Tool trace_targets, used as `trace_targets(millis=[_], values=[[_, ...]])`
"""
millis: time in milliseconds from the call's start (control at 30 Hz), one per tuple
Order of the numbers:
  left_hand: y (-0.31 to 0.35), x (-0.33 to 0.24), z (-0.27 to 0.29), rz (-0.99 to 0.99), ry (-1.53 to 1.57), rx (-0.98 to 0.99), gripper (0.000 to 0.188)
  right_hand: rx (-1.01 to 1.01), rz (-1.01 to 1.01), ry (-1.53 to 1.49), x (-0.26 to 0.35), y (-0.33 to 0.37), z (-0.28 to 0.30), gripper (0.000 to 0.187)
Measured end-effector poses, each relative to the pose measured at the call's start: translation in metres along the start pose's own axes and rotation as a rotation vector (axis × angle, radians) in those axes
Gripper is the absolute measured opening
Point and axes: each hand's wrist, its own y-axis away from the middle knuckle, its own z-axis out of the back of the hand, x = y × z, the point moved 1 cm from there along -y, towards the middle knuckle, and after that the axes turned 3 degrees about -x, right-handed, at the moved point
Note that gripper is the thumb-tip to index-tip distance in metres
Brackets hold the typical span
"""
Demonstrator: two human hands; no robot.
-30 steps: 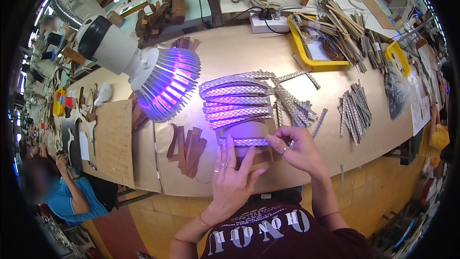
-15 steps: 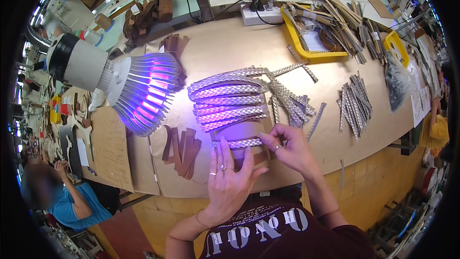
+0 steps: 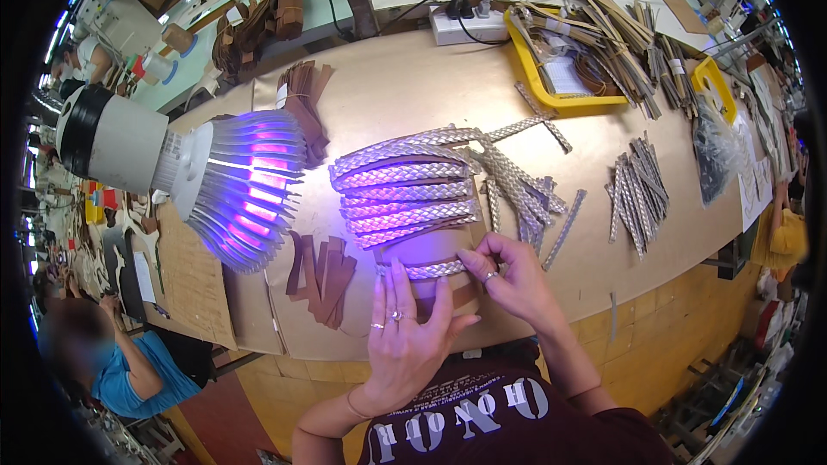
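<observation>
Currently, braided strip (image 3: 433, 271) pinched at its right end by right hand (image 3: 517, 282); touched by left hand (image 3: 407, 337), fingers (image 3: 442, 301) extended and parted, nothing gripped.

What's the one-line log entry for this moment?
left hand: touching braided strip | right hand: at strip's right end | nearby: other braided strips, brown strips, lamp

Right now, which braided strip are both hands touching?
The frontmost strip in the middle, a gap separating it from the braided rows beyond; the left hand and right hand touch it.
</observation>
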Motion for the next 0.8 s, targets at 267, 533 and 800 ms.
trace_targets(millis=[267,533,800], values=[[0.003,0.003,-0.005,-0.027,0.013,-0.062,0.054,0.016,-0.081,0.228,0.014,-0.001,0.005,0.032],[0.009,0.002,-0.014,0.003,0.071,-0.113,0.057,-0.202,-0.011,-0.165,-0.005,0.011,-0.02,0.017],[0.025,0.017,0.006,0.093,0.22,-0.316,0.046,-0.023,0.068,-0.272,0.02,0.002,0.007,0.018]])
